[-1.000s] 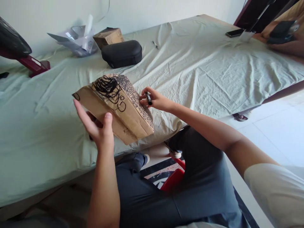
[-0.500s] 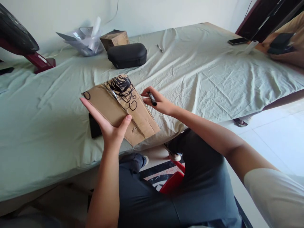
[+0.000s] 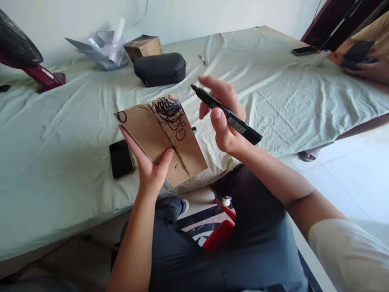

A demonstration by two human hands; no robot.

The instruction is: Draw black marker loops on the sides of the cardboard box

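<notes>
My left hand (image 3: pixel 150 166) grips a flat piece of brown cardboard (image 3: pixel 158 140) along its near side, thumb on top and fingers mostly hidden beneath. Tangled black scribbles and small loops mark its upper right part, and another loop is at its left corner. To the right of the cardboard, my right hand (image 3: pixel 227 115) holds a black marker (image 3: pixel 226 113), lying between thumb and fingers with its narrow end toward the upper left. The marker is clear of the cardboard. A small black object (image 3: pixel 194 128) shows just past the cardboard's right edge.
A phone (image 3: pixel 121 159) lies left of the cardboard. Farther back are a black hard case (image 3: pixel 160 69), a cardboard box (image 3: pixel 144 48), a plastic basket (image 3: pixel 106 54) and a pen (image 3: pixel 202 59). Another person's hands (image 3: pixel 369 67) hold a dark object near a second phone (image 3: pixel 304 51).
My right hand has risen and turned over, so the marker now shows at full length. The cardboard has shifted slightly right with my left hand, uncovering more of the phone.
</notes>
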